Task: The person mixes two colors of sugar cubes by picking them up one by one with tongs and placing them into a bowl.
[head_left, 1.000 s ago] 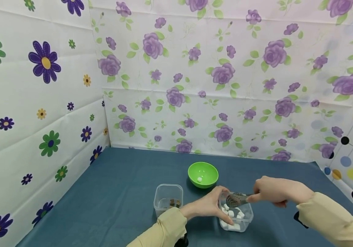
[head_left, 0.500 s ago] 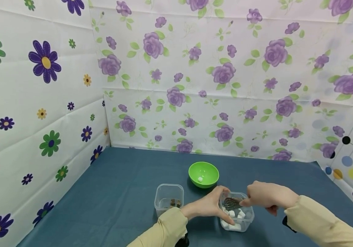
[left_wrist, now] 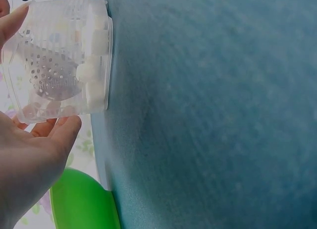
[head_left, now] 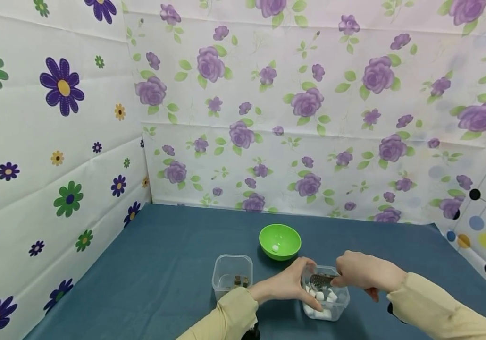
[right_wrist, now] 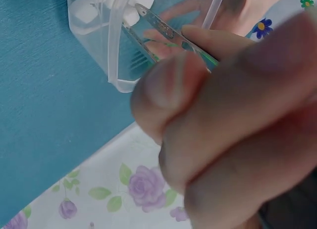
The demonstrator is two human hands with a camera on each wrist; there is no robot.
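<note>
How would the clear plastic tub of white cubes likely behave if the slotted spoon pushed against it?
The clear plastic tub looks thin-walled and light, so it would probably slide on the blue cloth. The left hand gripping its side suggests it needs steadying. Its broad flat base makes tipping less likely.

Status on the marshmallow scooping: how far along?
Done: one white piece lies in the green bowl. In hand: the right hand dips the slotted spoon into the clear tub, which the left hand steadies. Left: many white pieces remain in that tub.
</note>
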